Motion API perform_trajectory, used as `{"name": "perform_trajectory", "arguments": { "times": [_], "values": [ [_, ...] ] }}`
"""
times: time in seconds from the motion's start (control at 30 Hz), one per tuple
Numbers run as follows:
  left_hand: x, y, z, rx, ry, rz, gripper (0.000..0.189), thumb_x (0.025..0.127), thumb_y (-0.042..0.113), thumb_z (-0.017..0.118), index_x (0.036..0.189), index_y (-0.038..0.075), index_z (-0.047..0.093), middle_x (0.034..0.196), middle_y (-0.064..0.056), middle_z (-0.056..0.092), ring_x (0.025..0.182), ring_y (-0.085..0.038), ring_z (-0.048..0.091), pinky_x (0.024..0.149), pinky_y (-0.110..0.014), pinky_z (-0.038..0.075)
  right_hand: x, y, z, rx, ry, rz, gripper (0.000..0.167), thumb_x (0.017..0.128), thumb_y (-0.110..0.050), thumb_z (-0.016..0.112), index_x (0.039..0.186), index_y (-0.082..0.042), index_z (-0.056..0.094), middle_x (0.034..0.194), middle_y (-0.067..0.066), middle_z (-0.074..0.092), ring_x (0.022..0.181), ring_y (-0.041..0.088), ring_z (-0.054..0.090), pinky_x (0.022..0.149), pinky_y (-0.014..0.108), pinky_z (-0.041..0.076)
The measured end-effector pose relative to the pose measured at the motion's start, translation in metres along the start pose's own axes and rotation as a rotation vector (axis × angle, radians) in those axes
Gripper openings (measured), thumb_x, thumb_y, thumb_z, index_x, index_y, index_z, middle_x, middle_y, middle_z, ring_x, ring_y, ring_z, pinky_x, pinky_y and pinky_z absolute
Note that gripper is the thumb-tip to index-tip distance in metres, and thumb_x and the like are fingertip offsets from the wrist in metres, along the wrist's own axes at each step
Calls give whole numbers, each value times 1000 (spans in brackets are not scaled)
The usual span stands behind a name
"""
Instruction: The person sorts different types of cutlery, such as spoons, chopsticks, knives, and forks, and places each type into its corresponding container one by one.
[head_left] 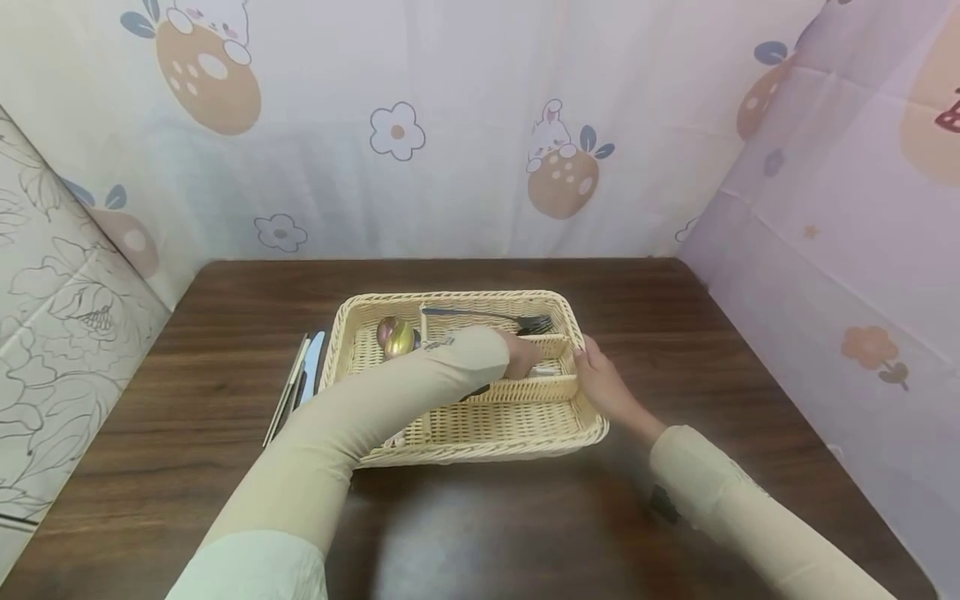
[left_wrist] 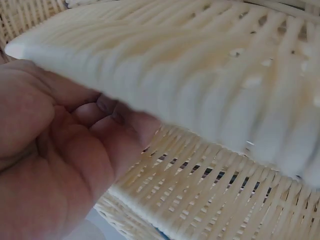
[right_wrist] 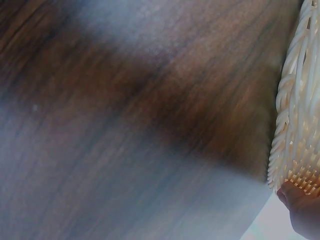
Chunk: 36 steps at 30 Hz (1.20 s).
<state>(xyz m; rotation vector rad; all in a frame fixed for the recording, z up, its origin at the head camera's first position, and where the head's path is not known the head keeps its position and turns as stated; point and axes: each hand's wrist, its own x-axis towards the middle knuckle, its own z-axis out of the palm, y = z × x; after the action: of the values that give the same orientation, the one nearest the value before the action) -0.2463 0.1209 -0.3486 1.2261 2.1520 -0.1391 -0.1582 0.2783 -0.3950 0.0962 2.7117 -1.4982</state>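
Observation:
A wicker basket [head_left: 480, 454] with several compartments sits on the table. My left hand [head_left: 522, 354] reaches into its small middle compartment on the right, beside a small whitish thing [head_left: 545, 372]. In the left wrist view its fingers [left_wrist: 122, 127] bend in under a wicker edge, the fingertips hidden; I cannot tell whether they hold anything. My right hand [head_left: 600, 379] grips the basket's right rim, the thumb [right_wrist: 290, 192] showing at the weave. Dark-handled forks [head_left: 534, 324] lie in the back compartment. Purple and gold rounded spoon bowls [head_left: 400, 340] show in the left one.
Left of the basket, light chopsticks [head_left: 283, 400] and a pale blue knife [head_left: 312, 367] lie on the dark wooden table [head_left: 225, 358]. My left sleeve [head_left: 375, 408] crosses over the basket and hides part of it. Patterned curtains [head_left: 465, 200] stand behind and at both sides.

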Motion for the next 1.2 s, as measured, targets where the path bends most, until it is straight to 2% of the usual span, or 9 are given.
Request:
{"name": "perform_trajectory", "arguments": {
  "times": [0.2,0.27,0.33,0.43,0.57,0.73,0.93,1.07,1.2],
  "values": [
    [-7,1,2,-102,32,-30,35,99,1,39,133,5,46,91,-3,48,70,-12,39,58,-24,33,-3,-1,-1,-28,20,-1,50,105,-23,26,150,-4,16,140,33,37,126,44,40,107,54,25],
    [-17,-3,5,-151,53,-11,19,99,0,39,103,3,57,72,-1,40,58,-12,33,52,-24,29,-2,-1,3,-16,8,5,50,105,-22,26,150,-5,16,139,33,38,125,43,43,106,54,27],
    [-32,-9,7,-166,114,38,25,96,-6,38,79,6,51,66,0,32,55,-11,28,52,-24,27,-1,-1,6,-7,-1,11,50,105,-22,25,150,-5,15,137,33,40,122,43,46,104,53,30],
    [-64,-24,7,-218,223,93,30,91,-13,38,71,8,46,69,1,40,61,-11,37,60,-21,37,0,0,8,-4,-5,3,50,105,-22,25,150,-4,14,136,34,40,120,44,47,103,53,32],
    [-116,-50,6,-223,349,79,22,94,-7,42,108,0,58,106,-9,60,95,-18,55,89,-29,46,1,1,3,-38,4,-11,50,105,-22,25,150,-3,14,137,35,39,122,46,44,104,55,28],
    [-178,-89,13,-265,482,-37,18,96,2,45,106,-1,60,105,-14,63,92,-24,60,81,-36,51,-1,1,-3,-60,10,-8,50,105,-24,24,150,-4,15,137,35,38,122,47,44,104,57,28],
    [-228,-143,54,-267,591,-211,17,92,0,51,104,-4,61,97,-15,64,83,-23,60,75,-40,51,-1,-2,-7,-62,-8,-10,52,105,-26,23,150,-3,12,139,36,35,123,47,43,105,57,27],
    [-236,-171,97,-301,551,-302,19,89,-1,52,104,-8,61,94,-16,64,80,-23,59,73,-41,52,-3,-4,-8,-66,-9,-2,53,105,-26,23,150,-2,11,140,36,33,125,47,40,105,56,26],
    [-232,-185,137,-333,504,-400,19,88,1,52,101,-8,62,84,-11,62,70,-21,56,64,-37,50,-5,-6,-6,-58,-36,10,54,105,-27,22,151,-2,9,141,36,31,125,47,40,104,56,28]
  ]
}}
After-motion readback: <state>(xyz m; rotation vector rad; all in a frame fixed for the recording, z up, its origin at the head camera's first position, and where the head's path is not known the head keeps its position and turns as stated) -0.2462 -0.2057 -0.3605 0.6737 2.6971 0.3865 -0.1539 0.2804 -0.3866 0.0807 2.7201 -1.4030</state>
